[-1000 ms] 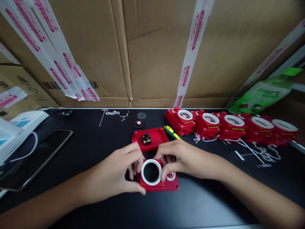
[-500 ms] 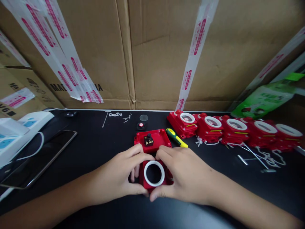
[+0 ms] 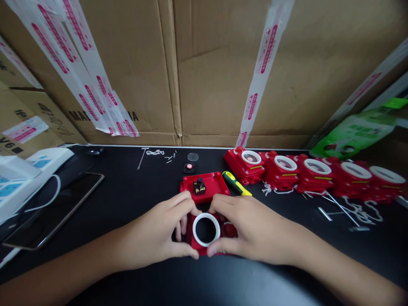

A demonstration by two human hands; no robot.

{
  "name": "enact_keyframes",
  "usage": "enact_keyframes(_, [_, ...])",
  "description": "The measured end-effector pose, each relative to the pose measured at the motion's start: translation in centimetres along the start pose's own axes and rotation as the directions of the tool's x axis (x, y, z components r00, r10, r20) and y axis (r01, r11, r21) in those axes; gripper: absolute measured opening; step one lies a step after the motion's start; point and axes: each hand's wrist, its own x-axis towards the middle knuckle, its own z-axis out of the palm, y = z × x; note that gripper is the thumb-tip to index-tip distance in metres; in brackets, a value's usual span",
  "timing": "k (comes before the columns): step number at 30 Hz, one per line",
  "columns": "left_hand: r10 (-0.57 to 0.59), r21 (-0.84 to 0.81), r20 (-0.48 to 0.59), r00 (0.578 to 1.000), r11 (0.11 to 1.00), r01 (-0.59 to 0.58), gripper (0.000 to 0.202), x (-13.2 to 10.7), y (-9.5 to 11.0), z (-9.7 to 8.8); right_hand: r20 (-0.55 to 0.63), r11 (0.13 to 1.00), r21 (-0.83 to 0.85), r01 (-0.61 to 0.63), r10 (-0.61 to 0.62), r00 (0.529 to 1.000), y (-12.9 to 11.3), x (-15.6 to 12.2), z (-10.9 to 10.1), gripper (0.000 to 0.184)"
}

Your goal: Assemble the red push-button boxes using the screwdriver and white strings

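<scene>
A red box cover [image 3: 195, 243] with a white ring [image 3: 195, 224] around its round opening lies in front of me. My left hand [image 3: 172, 227] grips its left side, thumb at the near edge and fingers at the far edge. From the right, my right hand [image 3: 237, 227] grips the same cover, its thumb close under the ring. A red dome [image 3: 230, 230] shows beneath that palm. Just beyond my fingers sits an open red box base [image 3: 214, 182] with a black switch block [image 3: 199, 187] inside. A yellow-green screwdriver [image 3: 236, 183] lies beside the base.
Several assembled red boxes [image 3: 282, 170] line the right, with white cords and metal T-shaped hammers [image 3: 341, 208] near them. Beyond the base lie a small black part [image 3: 190, 167], a clear disc [image 3: 192, 157] and small screws [image 3: 168, 159]. A phone [image 3: 60, 208] and power strip [image 3: 41, 163] are left.
My right hand has shifted slightly right on the cover, its thumb moving away from the left thumb. More of the red dome shows now.
</scene>
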Motion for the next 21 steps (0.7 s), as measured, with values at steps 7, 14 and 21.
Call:
enact_keyframes(7, [-0.003, -0.023, -0.035, 0.999, 1.000, 0.003, 0.057, 0.2, -1.0, 0.1, 0.049, 0.998, 0.049, 0.036, -0.039, 0.998, 0.5, 0.1, -0.7, 0.049])
enact_keyframes(14, [0.021, 0.009, 0.006, 1.000, 1.000, -0.021, 0.062, 0.1, -1.0, -0.1, 0.071, 0.999, 0.039, 0.029, -0.032, 0.997, 0.5, 0.1, -1.0, 0.033])
enact_keyframes(21, [0.035, 0.017, -0.004, 0.999, 0.999, -0.035, 0.067, 0.0, -1.2, -0.1, 0.077, 0.996, 0.059, 0.063, -0.067, 0.995, 0.7, 0.1, -1.1, 0.018])
